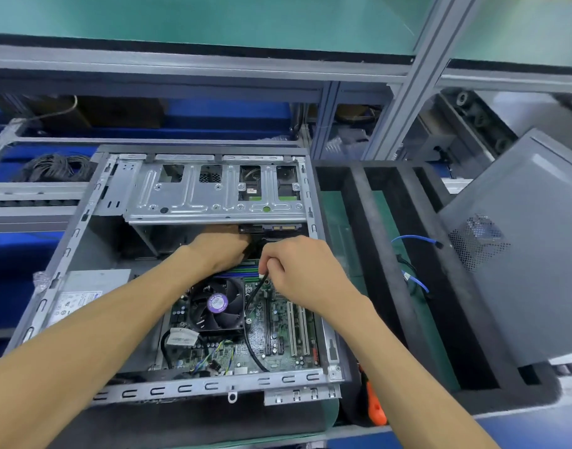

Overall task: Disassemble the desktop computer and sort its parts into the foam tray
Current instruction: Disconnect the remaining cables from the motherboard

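The right hand [297, 270] is curled, and a thin black cable [253, 298] is pinched between its thumb and fingers, just above the motherboard [278, 335]. Beside it, to its left, the left hand [224, 246] is reached under the drive cage [213, 189]; its fingers are hidden there, so whether anything is gripped cannot be told. Below both hands one cooler fan [217, 304] is seen seated on the board, and nearer the wrist two white expansion slots [297, 328] are counted. Left of the forearms one power supply [83, 293] is still mounted in the computer case [213, 387].

To the right of the right hand the foam tray [391, 286] is laid alongside the case; several long channels are cut in it, and two blue cables [417, 280] are already placed there. Further right, the side panel [521, 254] is leaned, removed.

The task is judged to be at an early stage: the panel and some cables are out, while fan, board, supply and drives are left to be taken out.
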The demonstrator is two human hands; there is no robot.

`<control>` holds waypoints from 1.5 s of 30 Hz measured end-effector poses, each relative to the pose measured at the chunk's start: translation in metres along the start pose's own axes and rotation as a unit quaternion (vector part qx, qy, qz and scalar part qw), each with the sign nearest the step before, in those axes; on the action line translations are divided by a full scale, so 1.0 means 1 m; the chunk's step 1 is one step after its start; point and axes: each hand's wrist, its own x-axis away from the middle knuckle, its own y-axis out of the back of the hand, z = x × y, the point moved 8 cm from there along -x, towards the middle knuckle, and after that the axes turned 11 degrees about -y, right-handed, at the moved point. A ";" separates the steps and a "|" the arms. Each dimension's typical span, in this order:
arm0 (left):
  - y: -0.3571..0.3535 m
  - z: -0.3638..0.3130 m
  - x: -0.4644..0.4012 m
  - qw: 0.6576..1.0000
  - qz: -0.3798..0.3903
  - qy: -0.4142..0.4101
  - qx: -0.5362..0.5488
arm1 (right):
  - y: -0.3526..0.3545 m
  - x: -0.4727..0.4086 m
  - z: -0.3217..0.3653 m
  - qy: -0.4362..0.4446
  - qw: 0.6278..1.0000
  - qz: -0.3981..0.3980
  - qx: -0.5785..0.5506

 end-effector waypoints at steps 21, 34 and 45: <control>-0.002 0.001 0.006 0.999 -0.025 0.004 0.035 | 0.011 0.000 -0.004 0.010 0.997 -0.045 -0.065; -0.001 0.007 0.008 0.994 0.009 0.054 0.090 | 0.035 0.012 -0.050 -0.153 0.922 -0.258 -0.244; -0.010 0.013 0.004 0.990 0.072 0.054 0.105 | -0.002 -0.011 -0.075 -0.244 0.923 -0.081 -0.287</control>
